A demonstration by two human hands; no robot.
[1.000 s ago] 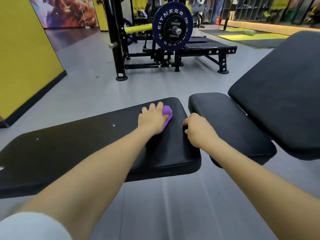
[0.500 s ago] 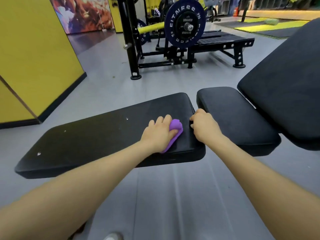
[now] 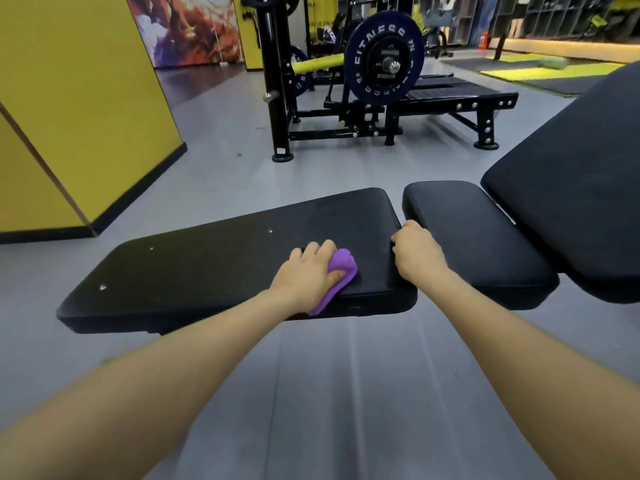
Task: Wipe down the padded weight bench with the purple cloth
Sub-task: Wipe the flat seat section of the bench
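The black padded weight bench [image 3: 214,261] stretches across the middle, with a few small white nicks in its surface. My left hand [image 3: 306,273] presses the bunched purple cloth [image 3: 341,275] onto the bench's right end, near its front edge. My right hand [image 3: 417,252] grips that pad's right edge, its fingers curled into the gap beside the smaller black seat pad [image 3: 481,244]. A large inclined back pad [image 3: 581,188] rises at the right.
Grey floor [image 3: 346,393] lies between me and the bench. Behind it stands a black rack [image 3: 277,98] holding a barbell with a dark blue weight plate [image 3: 384,57] and a low black platform [image 3: 464,98]. A yellow wall [image 3: 79,98] closes off the left.
My left hand has dragged the purple cloth from the pad's far right corner toward its front edge. My right hand has stayed on the pad's right edge. The view has pulled back.
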